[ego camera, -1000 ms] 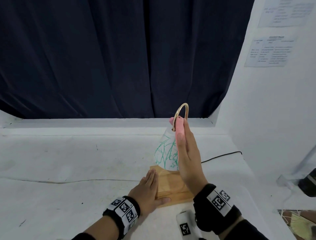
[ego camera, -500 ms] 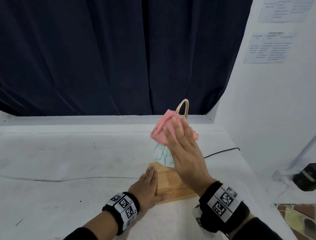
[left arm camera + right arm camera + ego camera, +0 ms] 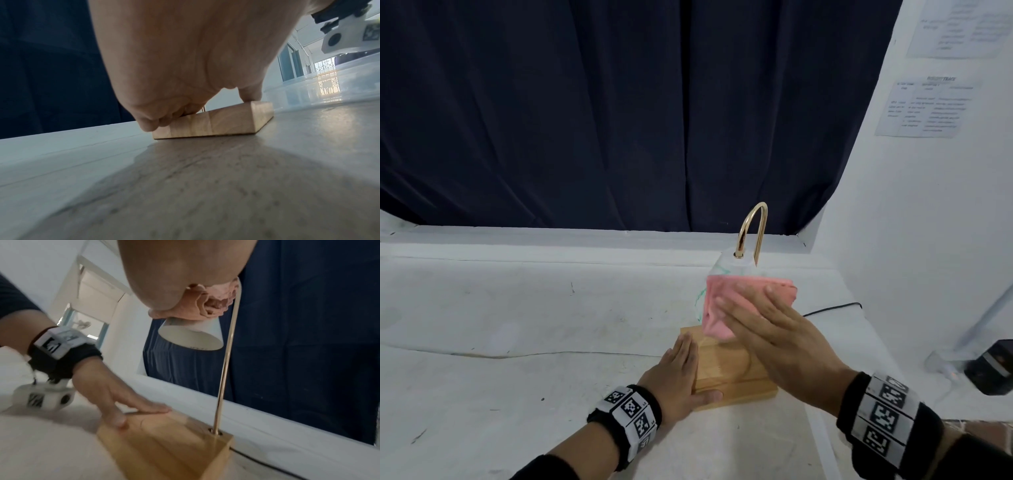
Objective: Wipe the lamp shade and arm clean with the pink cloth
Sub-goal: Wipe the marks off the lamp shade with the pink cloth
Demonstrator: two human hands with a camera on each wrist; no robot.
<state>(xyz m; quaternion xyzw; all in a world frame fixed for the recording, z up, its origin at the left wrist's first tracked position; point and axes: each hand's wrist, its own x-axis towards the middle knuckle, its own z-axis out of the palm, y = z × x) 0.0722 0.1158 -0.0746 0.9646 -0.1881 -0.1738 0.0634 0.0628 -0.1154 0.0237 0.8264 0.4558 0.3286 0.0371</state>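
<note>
Nearest the camera, two wrists in black bands with white coded tags, raised over a white counter [image 3: 482, 308]. Left hand [image 3: 674, 373] laid flat on the near-left corner of a pale rectangular wooden lamp base [image 3: 726, 377], fingers [image 3: 144, 407] straight and together along the top, thumb hooked over the near edge; seen from the left wrist, fingertips bearing down on the block's upper edge, nothing gripped. Right hand [image 3: 774, 339] lifted above the base, fingers [image 3: 739, 308] spread and nearly straight, pressing a crumpled pink cloth [image 3: 726, 301] against the near side of a white cone-shaped lamp shade with green scribbles [image 3: 734, 265]; cloth covering most of the shade's front, only its top and a sliver of the left flank showing in the head view. From the right wrist, cloth bunched under the palm atop the shade, open rim [image 3: 191, 337] below. Curved, polished brass lamp arm [image 3: 753, 226] rising from a socket at the far corner of the base, looping over into the shade's top. Thin black cord [image 3: 832, 308] trailing right across the counter. Beyond, dark navy curtain [image 3: 619, 113]; on the right, white wall with printed paper sheets [image 3: 928, 106].
</note>
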